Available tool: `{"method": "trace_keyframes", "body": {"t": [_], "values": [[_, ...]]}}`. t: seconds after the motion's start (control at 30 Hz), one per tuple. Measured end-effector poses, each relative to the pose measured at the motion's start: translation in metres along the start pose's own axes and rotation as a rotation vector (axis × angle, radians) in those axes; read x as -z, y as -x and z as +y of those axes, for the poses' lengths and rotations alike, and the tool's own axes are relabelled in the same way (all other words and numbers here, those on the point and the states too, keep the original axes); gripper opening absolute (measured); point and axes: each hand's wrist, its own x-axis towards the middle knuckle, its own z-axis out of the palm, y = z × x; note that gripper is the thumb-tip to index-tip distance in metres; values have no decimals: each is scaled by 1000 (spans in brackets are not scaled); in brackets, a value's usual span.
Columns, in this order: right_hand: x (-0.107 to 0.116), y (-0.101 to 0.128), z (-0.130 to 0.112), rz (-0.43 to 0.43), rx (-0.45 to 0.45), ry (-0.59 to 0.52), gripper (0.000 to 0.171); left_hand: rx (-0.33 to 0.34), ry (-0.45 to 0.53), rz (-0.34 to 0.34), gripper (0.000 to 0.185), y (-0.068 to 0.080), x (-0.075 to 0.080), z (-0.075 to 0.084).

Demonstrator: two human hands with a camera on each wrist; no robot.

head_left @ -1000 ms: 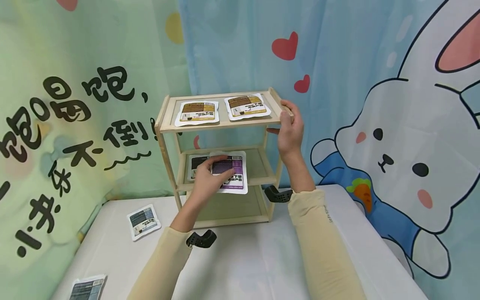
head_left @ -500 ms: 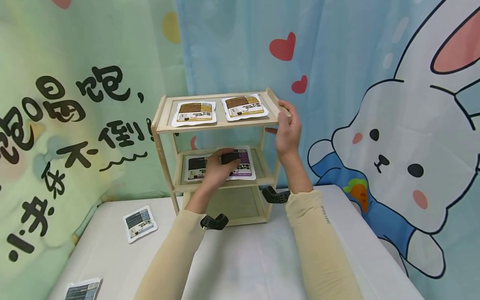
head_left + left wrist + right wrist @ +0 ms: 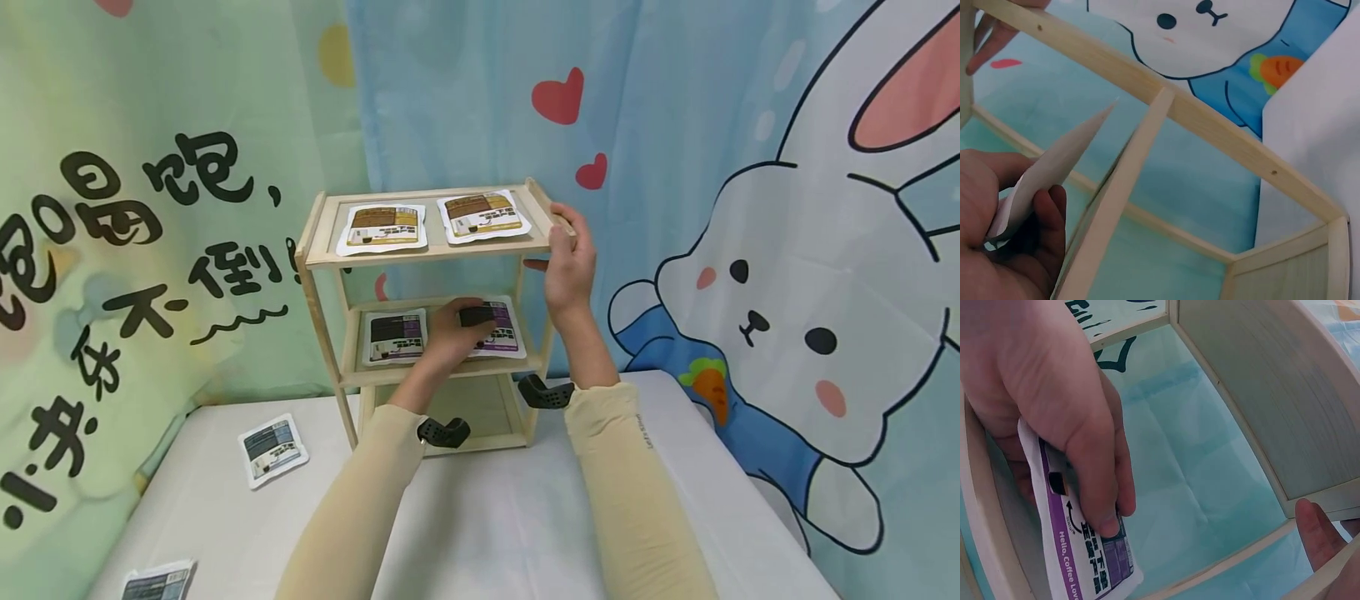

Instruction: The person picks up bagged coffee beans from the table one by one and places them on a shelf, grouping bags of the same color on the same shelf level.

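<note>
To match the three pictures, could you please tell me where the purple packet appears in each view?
Head: purple packet on the rack's middle shelf, under the left hand.
Left wrist: its pale edge, lower left.
Right wrist: lower left, under fingers.
Shared landmark: wooden rack.

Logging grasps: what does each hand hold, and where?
Left hand grips the purple packet by its left end; right hand grips the rack at its top right corner.

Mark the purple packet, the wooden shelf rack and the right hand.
purple packet (image 3: 1085, 562), right wrist view, its printed purple front below the fingers.
wooden shelf rack (image 3: 420, 254), head view, front rail of the top shelf.
right hand (image 3: 568, 271), head view, back of the hand at the rack's top corner.
</note>
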Motion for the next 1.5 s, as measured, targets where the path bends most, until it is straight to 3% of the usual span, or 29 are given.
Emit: {"method": "trace_keyframes", "body": {"t": [0.4, 0.83, 1.33, 1.5], "values": [[-2, 7, 2, -10, 7, 11, 42, 30, -48, -17, 50, 0, 0, -5], [-1, 6, 3, -11, 25, 17, 44, -29, -304, -18, 56, 0, 1, -6], [-1, 3, 0, -18, 25, -8, 42, -19, -386, 66, 55, 2, 1, -3], [1, 2, 0, -14, 28, 8, 42, -45, -354, 53, 52, 4, 2, 0]]}}
